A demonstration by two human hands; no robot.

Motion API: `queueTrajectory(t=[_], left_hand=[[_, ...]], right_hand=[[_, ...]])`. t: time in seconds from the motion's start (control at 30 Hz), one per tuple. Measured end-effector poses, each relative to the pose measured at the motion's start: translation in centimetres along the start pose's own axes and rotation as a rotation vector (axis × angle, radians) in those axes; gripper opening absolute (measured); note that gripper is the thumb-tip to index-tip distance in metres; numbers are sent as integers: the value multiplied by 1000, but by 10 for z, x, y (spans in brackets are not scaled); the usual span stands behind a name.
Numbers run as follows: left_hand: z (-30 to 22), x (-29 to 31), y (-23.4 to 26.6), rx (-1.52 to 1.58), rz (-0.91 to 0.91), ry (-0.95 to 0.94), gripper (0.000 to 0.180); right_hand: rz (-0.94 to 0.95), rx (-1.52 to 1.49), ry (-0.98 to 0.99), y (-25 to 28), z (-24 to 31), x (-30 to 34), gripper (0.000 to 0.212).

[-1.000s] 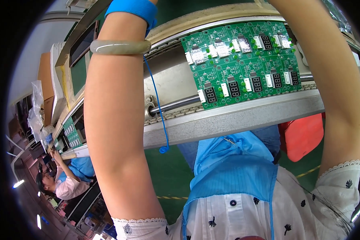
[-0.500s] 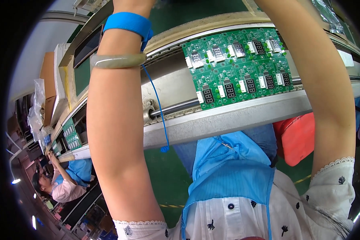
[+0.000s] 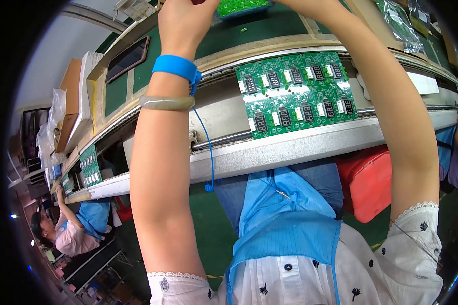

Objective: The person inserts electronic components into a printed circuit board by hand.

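Conveyor (image 3: pixel 300 145) with pale metal rails, spanning the view before the person. Beyond it, a green-topped table (image 3: pixel 285 31). Circuit-board panel (image 3: pixel 300 92), two rows of five boards with dark displays and white connectors, lying across the rails between the forearms. Left hand (image 3: pixel 187 21) and right hand (image 3: pixel 310 7), above the table, cut by the upper edge; how far open either grip is, and whether it holds anything, cannot be told. Blue-rimmed tray (image 3: pixel 244 12) of small green parts, between the hands. Loose green part (image 3: pixel 243 30), on the table near the tray.
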State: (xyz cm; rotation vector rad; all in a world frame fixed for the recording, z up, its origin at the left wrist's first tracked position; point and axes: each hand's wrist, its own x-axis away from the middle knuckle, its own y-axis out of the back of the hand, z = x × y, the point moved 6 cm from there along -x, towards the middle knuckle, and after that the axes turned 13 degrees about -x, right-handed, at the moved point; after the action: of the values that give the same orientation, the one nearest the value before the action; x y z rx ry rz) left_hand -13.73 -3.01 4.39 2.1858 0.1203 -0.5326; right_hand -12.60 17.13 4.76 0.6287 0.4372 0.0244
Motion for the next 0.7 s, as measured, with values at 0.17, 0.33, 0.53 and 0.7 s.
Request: queueTrajectory(t=[0.17,0.33,0.53,0.7], left_hand=[[17,16,14,118,-29,30,14],[35,34,7,432,9,154,8],[60,54,20,382,-69,159,18],[80,63,10,564,-123,179,18]], right_hand=[[281,144,346,-35,52,15,17],[286,645,366,-94,21,19,13],[116,652,502,-100,32,34,13],[65,679,464,-115,37,25,12]])
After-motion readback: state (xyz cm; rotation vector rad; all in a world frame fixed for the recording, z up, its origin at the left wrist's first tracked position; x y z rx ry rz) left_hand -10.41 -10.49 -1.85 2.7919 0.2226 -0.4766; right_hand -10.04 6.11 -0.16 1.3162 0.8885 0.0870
